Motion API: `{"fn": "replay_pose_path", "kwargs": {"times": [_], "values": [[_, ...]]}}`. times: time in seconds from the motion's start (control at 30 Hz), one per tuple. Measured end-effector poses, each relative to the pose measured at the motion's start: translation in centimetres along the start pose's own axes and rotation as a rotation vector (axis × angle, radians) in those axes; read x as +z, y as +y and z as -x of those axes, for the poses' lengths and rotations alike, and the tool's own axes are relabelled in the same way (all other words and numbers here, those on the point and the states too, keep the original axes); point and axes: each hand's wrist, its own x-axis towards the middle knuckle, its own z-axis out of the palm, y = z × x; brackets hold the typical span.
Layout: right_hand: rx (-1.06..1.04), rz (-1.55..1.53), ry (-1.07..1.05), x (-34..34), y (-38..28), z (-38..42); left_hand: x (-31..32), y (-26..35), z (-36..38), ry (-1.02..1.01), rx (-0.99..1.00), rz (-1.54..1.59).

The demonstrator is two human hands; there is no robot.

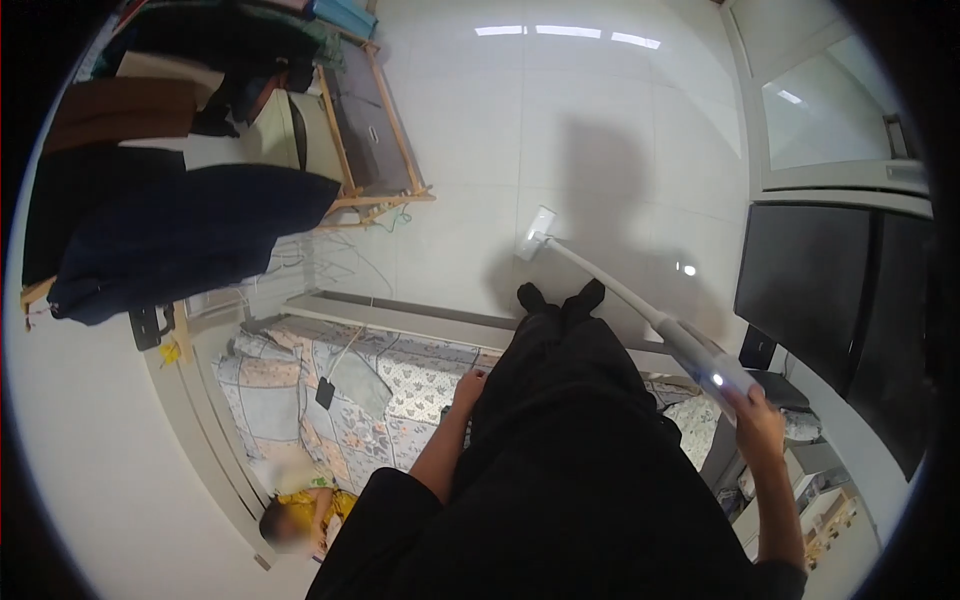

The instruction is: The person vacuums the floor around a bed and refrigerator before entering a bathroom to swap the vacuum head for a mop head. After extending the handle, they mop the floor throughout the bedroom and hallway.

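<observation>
My right hand (758, 420) is wrapped round the handle of a white stick vacuum cleaner (688, 348), whose body shows a small lit spot. Its long pale tube slants up and left to a flat white floor head (537, 233) on the tiles, just beyond my dark-covered feet (562, 298). Against my left thigh hangs my left hand (469, 389), fingers curled in, with nothing showing in it.
Clothes (190, 235) hang on a wooden rack (392, 120) at the left. Behind me is a bed with patterned bedding (360, 390), where a person in yellow (300, 505) lies. A dark-panelled cabinet (800, 285) stands right. Pale floor tiles (460, 130) stretch ahead.
</observation>
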Motion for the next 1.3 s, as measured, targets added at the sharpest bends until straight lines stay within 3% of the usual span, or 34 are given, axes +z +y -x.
{"fn": "replay_pose_path", "kwargs": {"times": [0.03,0.1,0.2,0.47,0.57,0.63,0.97,1.1,1.3], "values": [[0.018,-0.007,0.011,0.4,0.1,1.7,-1.1,1.5,-0.2,-0.054,0.017,0.018],[0.285,-0.051,-0.092,1.3,0.1,4.6,-2.7,3.8,-0.8,-0.040,0.065,-0.025],[0.361,-0.090,-0.074,3.8,-1.0,6.9,-4.5,7.4,-1.4,-0.015,0.140,-0.102],[0.292,-0.299,0.043,7.6,-5.8,0.4,-8.8,12.3,-4.6,-0.043,0.233,-0.204],[0.162,-0.403,0.241,8.7,-6.9,-4.6,-11.3,12.5,-6.0,-0.039,0.261,-0.220],[0.167,-0.380,0.111,7.3,-8.4,-8.8,-13.0,13.1,-6.7,-0.026,0.237,-0.228],[0.134,-0.292,0.145,3.6,-19.3,-27.0,-23.4,11.6,-14.5,-0.035,0.315,-0.202],[0.176,-0.306,0.187,1.9,-22.2,-27.7,-28.3,10.0,-18.7,-0.005,0.342,-0.224],[0.316,-0.317,0.279,-0.9,-25.2,-20.8,-32.2,7.9,-24.1,-0.132,0.296,-0.371]]}}
